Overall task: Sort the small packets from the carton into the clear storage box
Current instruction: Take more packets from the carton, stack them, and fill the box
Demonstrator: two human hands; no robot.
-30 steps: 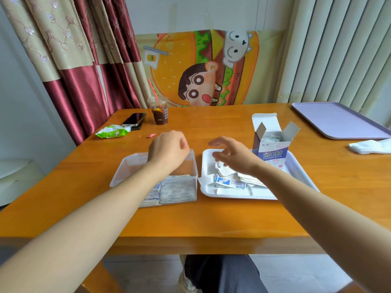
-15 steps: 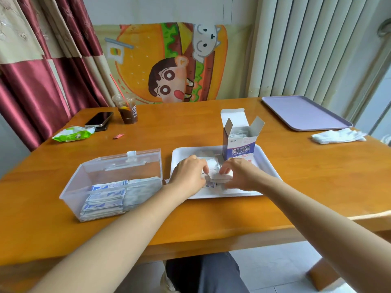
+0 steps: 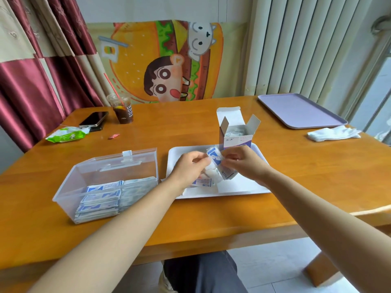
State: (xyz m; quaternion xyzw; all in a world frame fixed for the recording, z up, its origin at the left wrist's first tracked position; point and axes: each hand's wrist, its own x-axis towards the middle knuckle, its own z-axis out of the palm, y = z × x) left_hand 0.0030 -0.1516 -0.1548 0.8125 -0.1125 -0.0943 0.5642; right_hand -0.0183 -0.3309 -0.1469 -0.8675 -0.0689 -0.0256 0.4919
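A white tray (image 3: 243, 190) lies on the wooden table in front of me. On its far edge stands the open white-and-purple carton (image 3: 237, 134) with packets showing inside. Both hands meet above the tray. My left hand (image 3: 190, 168) and my right hand (image 3: 243, 163) together grip a bunch of small blue-and-white packets (image 3: 215, 166), lifted off the tray. One more packet (image 3: 204, 183) lies on the tray beneath them. Left of the tray sits the clear storage box (image 3: 114, 168), lid off, with rows of packets stacked in its near half.
At the far left are a green wipes pack (image 3: 67, 134), a phone (image 3: 94, 119) and an iced drink cup (image 3: 122, 109). A small red wrapper (image 3: 113, 135) lies mid-table. A lilac tray (image 3: 300, 109) and white gloves (image 3: 334, 133) sit at the right.
My left hand left the storage box and joined my right hand over the tray. Both have gathered packets and raised them off the tray. My head has turned right.
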